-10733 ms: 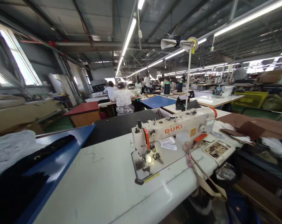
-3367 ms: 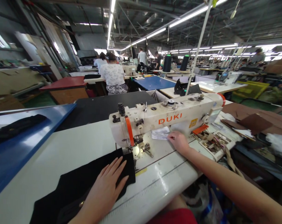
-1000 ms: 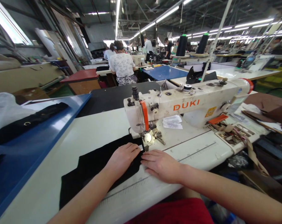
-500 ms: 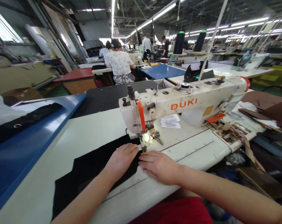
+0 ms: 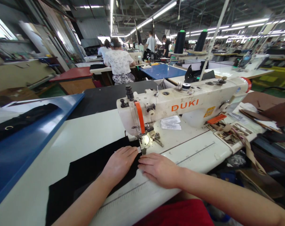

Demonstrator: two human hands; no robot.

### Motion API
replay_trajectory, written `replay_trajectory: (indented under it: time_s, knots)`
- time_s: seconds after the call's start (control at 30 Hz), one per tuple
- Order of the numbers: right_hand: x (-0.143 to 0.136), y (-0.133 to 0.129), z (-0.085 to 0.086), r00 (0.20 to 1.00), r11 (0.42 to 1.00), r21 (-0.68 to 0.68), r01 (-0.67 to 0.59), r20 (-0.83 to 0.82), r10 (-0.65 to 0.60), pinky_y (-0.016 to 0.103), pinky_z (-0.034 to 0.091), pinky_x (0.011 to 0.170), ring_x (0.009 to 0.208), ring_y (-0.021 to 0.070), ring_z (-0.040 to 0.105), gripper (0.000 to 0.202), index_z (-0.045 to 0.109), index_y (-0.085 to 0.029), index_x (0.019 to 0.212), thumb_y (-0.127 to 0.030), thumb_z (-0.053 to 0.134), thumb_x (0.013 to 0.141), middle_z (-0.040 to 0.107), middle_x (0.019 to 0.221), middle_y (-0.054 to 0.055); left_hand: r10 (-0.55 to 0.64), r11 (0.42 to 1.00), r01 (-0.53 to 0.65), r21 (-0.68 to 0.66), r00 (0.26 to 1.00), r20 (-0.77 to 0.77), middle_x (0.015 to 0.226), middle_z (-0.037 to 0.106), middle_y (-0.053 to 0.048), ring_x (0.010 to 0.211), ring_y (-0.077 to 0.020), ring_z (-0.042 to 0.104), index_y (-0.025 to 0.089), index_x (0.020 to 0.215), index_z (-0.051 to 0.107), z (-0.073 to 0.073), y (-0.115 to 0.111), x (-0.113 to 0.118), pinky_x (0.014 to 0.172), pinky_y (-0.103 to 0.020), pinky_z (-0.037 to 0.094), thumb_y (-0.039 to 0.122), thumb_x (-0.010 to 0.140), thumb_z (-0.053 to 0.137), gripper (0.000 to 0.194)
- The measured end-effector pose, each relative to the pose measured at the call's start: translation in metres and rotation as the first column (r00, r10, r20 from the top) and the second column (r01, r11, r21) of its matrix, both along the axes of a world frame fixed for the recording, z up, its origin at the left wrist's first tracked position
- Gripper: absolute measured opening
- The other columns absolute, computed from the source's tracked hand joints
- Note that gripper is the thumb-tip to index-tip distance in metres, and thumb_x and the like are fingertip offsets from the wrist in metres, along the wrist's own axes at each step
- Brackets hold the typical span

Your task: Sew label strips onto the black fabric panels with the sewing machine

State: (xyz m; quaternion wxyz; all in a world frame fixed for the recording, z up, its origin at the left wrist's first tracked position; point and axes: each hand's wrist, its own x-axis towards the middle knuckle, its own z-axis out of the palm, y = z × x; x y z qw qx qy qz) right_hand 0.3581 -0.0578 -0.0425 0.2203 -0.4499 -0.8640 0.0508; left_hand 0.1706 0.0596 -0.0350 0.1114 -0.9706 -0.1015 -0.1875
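Head view: left hand [image 5: 120, 164] flat, right hand [image 5: 158, 170] slightly spread, both on black fabric [image 5: 91, 168]; uneven pressure could skew white label [image 5: 139, 149].

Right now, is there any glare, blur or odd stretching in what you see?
Head view: white glare on the blue tabletop at picture left, a bright pool on the needle plate, the window washed out. Head view again: edges look stretched, the far background soft; left hand and right hand look fairly clear.
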Motion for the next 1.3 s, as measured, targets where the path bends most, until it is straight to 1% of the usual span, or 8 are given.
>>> replay_trajectory:
  time_s: [0.2, 0.27, 0.33, 0.43, 0.53, 0.7, 0.93, 1.3]
  knots:
    - [0.002, 0.001, 0.0, 0.999, 0.999, 0.03, -0.024, -0.041, 0.025, 0.033, 0.041, 0.103, 0.116, 0.0201, 0.053, 0.026, 0.064, -0.012, 0.114, -0.022, 0.049, 0.095, 0.062, 0.123, 0.01, 0.007, 1.0, -0.007, -0.021, 1.0, -0.019, 0.102, 0.071, -0.009, 0.092, -0.0221, 0.066, 0.014, 0.102, 0.065, 0.002, -0.001, 0.002, 0.082, -0.037, 0.054, 0.007, 0.09, 0.043, 0.026]
    - [0.005, 0.006, 0.001, 0.998, 0.999, 0.043, -0.008, -0.064, 0.011, 0.032, 0.044, 0.098, 0.108, 0.0191, 0.057, 0.023, 0.065, -0.013, 0.109, -0.019, 0.049, 0.095, 0.065, 0.113, 0.009, 0.015, 0.999, -0.015, -0.041, 1.0, -0.002, 0.101, 0.071, -0.01, 0.091, -0.0226, 0.066, 0.013, 0.101, 0.066, 0.003, -0.003, 0.003, 0.081, -0.038, 0.054, 0.01, 0.091, 0.043, 0.025]
    - [0.008, 0.016, 0.002, 0.996, 0.996, 0.064, 0.064, -0.065, -0.06, 0.032, 0.046, 0.09, 0.096, 0.0189, 0.059, 0.021, 0.066, -0.014, 0.106, -0.016, 0.049, 0.094, 0.068, 0.101, 0.008, 0.045, 0.996, -0.042, -0.072, 0.999, 0.027, 0.102, 0.071, -0.012, 0.093, -0.0231, 0.065, 0.012, 0.104, 0.067, 0.003, -0.008, 0.003, 0.084, -0.04, 0.053, 0.014, 0.093, 0.043, 0.026]
    - [0.013, 0.032, 0.004, 0.988, 0.983, 0.1, 0.153, -0.001, -0.154, 0.032, 0.046, 0.081, 0.086, 0.0195, 0.057, 0.016, 0.067, -0.015, 0.101, -0.017, 0.053, 0.092, 0.066, 0.089, 0.007, 0.118, 0.981, -0.109, -0.159, 0.992, 0.053, 0.11, 0.069, -0.012, 0.103, -0.0238, 0.064, 0.013, 0.111, 0.066, 0.002, -0.016, 0.001, 0.091, -0.041, 0.051, 0.022, 0.093, 0.046, 0.028]
    - [0.015, 0.043, 0.006, 0.985, 0.985, 0.115, 0.126, 0.105, -0.138, 0.031, 0.045, 0.079, 0.084, 0.02, 0.054, 0.013, 0.066, -0.015, 0.094, -0.019, 0.054, 0.092, 0.063, 0.084, 0.006, 0.166, 0.963, -0.156, -0.22, 0.986, 0.027, 0.119, 0.066, -0.011, 0.11, -0.0233, 0.061, 0.015, 0.118, 0.063, 0.0, -0.021, -0.003, 0.095, -0.04, 0.05, 0.03, 0.092, 0.048, 0.033]
    - [0.015, 0.048, 0.008, 0.976, 0.986, 0.128, 0.107, 0.178, -0.129, 0.032, 0.044, 0.079, 0.084, 0.0202, 0.052, 0.016, 0.065, -0.015, 0.09, -0.02, 0.051, 0.094, 0.06, 0.083, 0.006, 0.18, 0.953, -0.176, -0.248, 0.984, -0.007, 0.125, 0.064, -0.01, 0.115, -0.0221, 0.059, 0.016, 0.123, 0.061, -0.002, -0.019, -0.005, 0.099, -0.038, 0.048, 0.032, 0.092, 0.05, 0.037]
    - [0.021, 0.057, 0.009, 0.955, 0.978, 0.128, 0.163, 0.228, -0.188, 0.032, 0.043, 0.077, 0.082, 0.0197, 0.053, 0.013, 0.065, -0.014, 0.093, -0.017, 0.053, 0.093, 0.06, 0.084, 0.006, 0.175, 0.956, -0.171, -0.237, 0.985, -0.006, 0.124, 0.065, -0.011, 0.114, -0.0226, 0.06, 0.013, 0.122, 0.061, -0.003, -0.003, 0.01, 0.099, -0.039, 0.048, 0.035, 0.093, 0.049, 0.038]
    - [0.02, 0.053, 0.007, 0.965, 0.979, 0.118, 0.166, 0.182, -0.186, 0.031, 0.041, 0.08, 0.084, 0.0198, 0.051, 0.013, 0.067, -0.012, 0.091, -0.015, 0.054, 0.092, 0.06, 0.083, 0.007, 0.195, 0.929, -0.199, -0.311, 0.98, -0.042, 0.129, 0.061, -0.011, 0.119, -0.0236, 0.057, 0.015, 0.125, 0.06, -0.007, -0.013, 0.009, 0.103, -0.04, 0.046, 0.038, 0.093, 0.046, 0.041]
